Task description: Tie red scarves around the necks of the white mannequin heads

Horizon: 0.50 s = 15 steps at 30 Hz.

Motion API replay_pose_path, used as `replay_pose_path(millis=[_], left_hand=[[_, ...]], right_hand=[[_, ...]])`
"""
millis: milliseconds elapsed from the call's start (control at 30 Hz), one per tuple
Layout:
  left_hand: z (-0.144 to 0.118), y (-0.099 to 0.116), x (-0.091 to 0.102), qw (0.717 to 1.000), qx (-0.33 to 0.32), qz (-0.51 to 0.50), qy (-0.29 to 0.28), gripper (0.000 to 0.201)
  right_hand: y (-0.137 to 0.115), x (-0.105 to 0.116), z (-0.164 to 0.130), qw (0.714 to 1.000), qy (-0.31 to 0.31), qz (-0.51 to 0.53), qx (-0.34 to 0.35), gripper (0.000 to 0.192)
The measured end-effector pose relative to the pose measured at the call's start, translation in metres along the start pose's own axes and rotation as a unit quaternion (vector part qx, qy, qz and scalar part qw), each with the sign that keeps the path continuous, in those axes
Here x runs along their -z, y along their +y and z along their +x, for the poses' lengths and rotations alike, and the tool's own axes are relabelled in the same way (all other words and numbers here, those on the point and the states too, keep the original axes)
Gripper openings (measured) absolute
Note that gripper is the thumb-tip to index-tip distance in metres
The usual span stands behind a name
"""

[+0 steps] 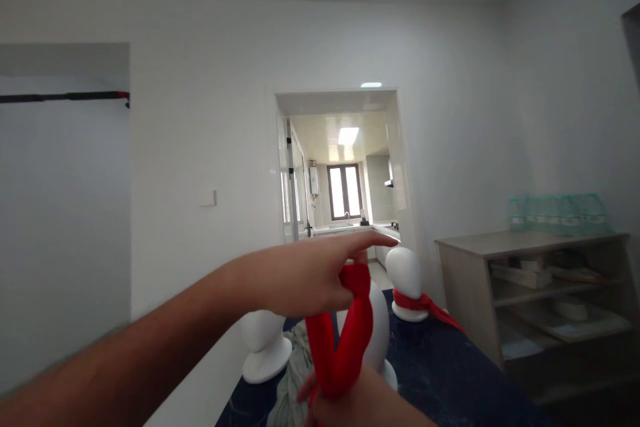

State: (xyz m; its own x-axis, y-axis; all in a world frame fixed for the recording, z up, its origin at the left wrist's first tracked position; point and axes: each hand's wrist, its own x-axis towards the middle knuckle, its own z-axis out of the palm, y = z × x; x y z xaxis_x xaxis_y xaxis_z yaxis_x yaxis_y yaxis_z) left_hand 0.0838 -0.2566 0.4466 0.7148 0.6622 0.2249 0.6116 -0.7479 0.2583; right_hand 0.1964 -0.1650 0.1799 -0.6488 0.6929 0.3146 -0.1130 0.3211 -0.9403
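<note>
My left hand (305, 280) reaches across from the left and pinches the upper end of a red scarf (345, 340), index finger pointing right. My right hand (350, 400) at the bottom edge grips the scarf's lower part. The scarf loops in front of a white mannequin head (379, 333) on a dark blue table (440, 373), which it partly hides. Behind stands another white head (405, 273) with a red scarf (425, 303) tied at its neck. A third bare white head (263, 340) stands at the left.
A grey-green cloth (295, 367) lies on the table beside the heads. A wooden shelf unit (535, 293) at the right carries green-capped bottles (560, 213) on top. A doorway (345, 173) in the white wall opens to a kitchen.
</note>
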Motion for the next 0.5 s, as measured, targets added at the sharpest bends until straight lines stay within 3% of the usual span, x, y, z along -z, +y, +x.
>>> replay_pose_path(millis=[67, 133, 300, 400, 500], left_hand=[[-0.001, -0.02, 0.014, 0.988, -0.022, 0.148, 0.039, 0.082], [-0.005, -0.047, 0.029, 0.965, -0.024, 0.257, 0.046, 0.074], [-0.012, -0.103, 0.058, 0.923, 0.006, 0.382, 0.057, 0.068], [-0.012, -0.112, 0.068, 0.899, -0.014, 0.427, 0.098, 0.066], [-0.013, -0.101, 0.079, 0.873, -0.02, 0.468, 0.132, 0.06]], right_hand=[[-0.005, 0.025, -0.01, 0.998, 0.01, -0.005, -0.065, 0.024], [-0.013, 0.06, -0.026, 0.996, 0.0, 0.012, -0.087, 0.022], [-0.061, 0.143, -0.059, 0.994, -0.051, 0.081, -0.043, 0.017], [-0.102, 0.176, -0.073, 0.999, -0.028, 0.042, -0.004, 0.024], [-0.139, 0.203, -0.086, 0.999, -0.021, -0.026, -0.02, 0.026]])
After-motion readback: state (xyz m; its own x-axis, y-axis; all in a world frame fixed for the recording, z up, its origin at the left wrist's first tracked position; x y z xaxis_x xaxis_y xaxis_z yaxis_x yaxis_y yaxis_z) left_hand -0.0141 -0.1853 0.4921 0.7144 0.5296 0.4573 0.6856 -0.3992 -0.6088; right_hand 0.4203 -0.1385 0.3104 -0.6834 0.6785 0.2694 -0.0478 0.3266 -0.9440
